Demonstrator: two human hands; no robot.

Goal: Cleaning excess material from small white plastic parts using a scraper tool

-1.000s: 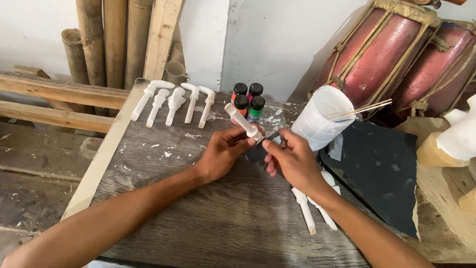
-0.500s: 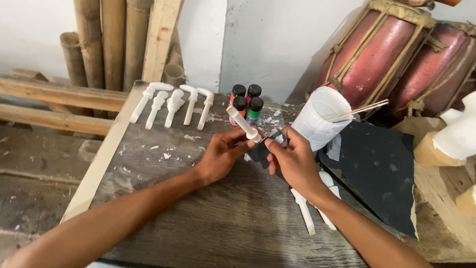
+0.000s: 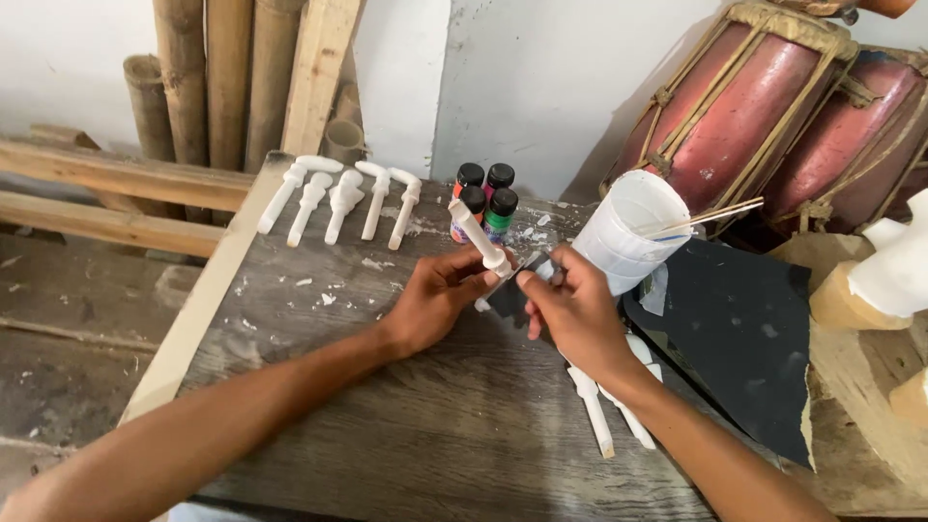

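Note:
My left hand (image 3: 437, 298) grips a white carved stick-shaped piece (image 3: 477, 234), its free end pointing up and away toward the paint bottles. My right hand (image 3: 570, 314) meets it from the right, pinching a small dark piece of sandpaper (image 3: 509, 293) against the lower end of the piece. Both hands hover just above the middle of the grey wooden board (image 3: 387, 425). Under my right wrist lie two or three more white pieces (image 3: 592, 406).
Several white carved pieces (image 3: 338, 198) lie in a row at the board's far left. Small paint bottles (image 3: 486, 198) stand behind my hands. A white plastic cup with thin sticks (image 3: 628, 232) and a black sheet (image 3: 735, 338) lie to the right, drums (image 3: 773, 106) behind.
Both hands stay together on the white piece; the right hand has shifted slightly along it. The view has barely moved.

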